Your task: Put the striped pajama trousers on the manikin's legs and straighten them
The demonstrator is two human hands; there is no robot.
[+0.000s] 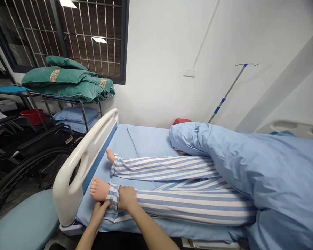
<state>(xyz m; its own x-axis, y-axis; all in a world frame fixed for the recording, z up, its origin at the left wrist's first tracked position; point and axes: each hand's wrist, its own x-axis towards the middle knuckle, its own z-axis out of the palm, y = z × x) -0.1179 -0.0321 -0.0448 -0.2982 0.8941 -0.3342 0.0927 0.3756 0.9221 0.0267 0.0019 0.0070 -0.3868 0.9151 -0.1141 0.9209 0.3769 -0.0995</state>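
A figure in blue-and-white striped trousers (193, 203) lies on the bed; its smooth bare feet look like a manikin's. My left hand (101, 210) is at the nearer foot (99, 189), fingers by the heel and the trouser cuff, their tips partly hidden. Just above that ankle, my right hand (127, 198) is closed round the lower trouser leg. The farther foot (110, 155) rests on the sheet, toes up. A blue quilt (250, 163) is folded back over the upper body, which it hides.
The white footboard (67, 173) rises left of the feet. Beyond it stand a wheelchair (41, 152) and a rack holding green bedding (70, 83). A teal seat (26, 222) is at the lower left. An IV pole (229, 90) leans behind the bed.
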